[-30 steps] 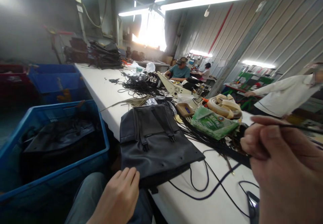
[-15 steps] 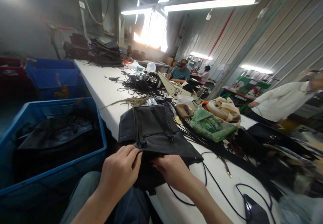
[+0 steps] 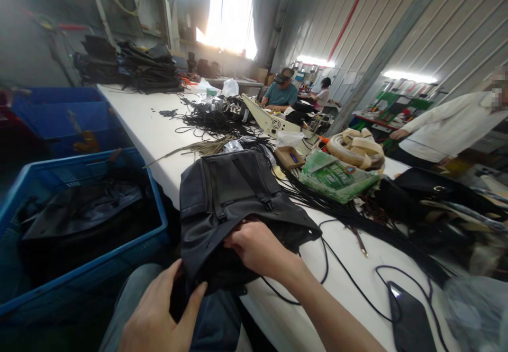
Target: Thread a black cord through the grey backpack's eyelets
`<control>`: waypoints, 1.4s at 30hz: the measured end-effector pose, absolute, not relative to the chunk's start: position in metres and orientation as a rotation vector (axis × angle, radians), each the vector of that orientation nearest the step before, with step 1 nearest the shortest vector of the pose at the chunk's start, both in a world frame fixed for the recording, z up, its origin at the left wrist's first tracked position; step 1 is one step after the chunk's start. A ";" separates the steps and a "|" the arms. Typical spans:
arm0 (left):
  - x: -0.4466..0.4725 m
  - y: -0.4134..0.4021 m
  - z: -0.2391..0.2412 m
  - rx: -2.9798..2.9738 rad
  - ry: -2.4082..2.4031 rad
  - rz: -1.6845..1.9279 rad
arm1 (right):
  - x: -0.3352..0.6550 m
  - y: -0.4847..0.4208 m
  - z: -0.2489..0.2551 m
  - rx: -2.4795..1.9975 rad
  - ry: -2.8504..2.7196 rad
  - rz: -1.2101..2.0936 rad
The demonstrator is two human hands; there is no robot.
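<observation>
left hand [image 3: 159, 309] dropped under black backpack [image 3: 234, 193]; right hand [image 3: 257, 246] on top.

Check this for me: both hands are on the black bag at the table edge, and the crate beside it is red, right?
Not quite. The crate beside the black bag is blue, as the head view shows. The left hand and right hand both grip the bag at the table edge.

No words or numbers are showing clearly enough to read. The green packet [image 3: 335, 176] lying on the worktop [image 3: 151, 129] is carrying some print and a small round mark, but it is looking too blurry and too small to make out.
</observation>
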State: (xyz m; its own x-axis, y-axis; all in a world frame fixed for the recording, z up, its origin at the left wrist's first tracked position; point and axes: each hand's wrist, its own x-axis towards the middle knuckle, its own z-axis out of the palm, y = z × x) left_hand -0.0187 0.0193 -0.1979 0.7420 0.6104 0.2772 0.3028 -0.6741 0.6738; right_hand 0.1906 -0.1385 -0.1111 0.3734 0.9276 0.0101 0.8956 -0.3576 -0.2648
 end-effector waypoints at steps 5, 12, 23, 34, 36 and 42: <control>-0.012 0.026 -0.181 1.992 0.821 0.369 | 0.181 -0.144 -0.120 -2.151 -1.549 0.206; -0.011 0.030 -0.167 1.660 0.863 0.240 | 0.169 -0.145 -0.119 -2.084 -1.676 0.084; -0.012 0.025 -0.164 1.635 0.886 0.274 | 0.162 -0.135 -0.124 -2.111 -1.756 0.053; -0.012 0.026 -0.165 1.501 0.842 0.319 | 0.157 -0.136 -0.119 -2.054 -1.737 0.120; -0.013 0.028 -0.169 1.497 0.846 0.320 | 0.157 -0.135 -0.120 -2.063 -1.742 0.122; -0.021 0.029 -0.174 1.126 0.795 0.367 | 0.152 -0.129 -0.125 -2.089 -1.790 0.126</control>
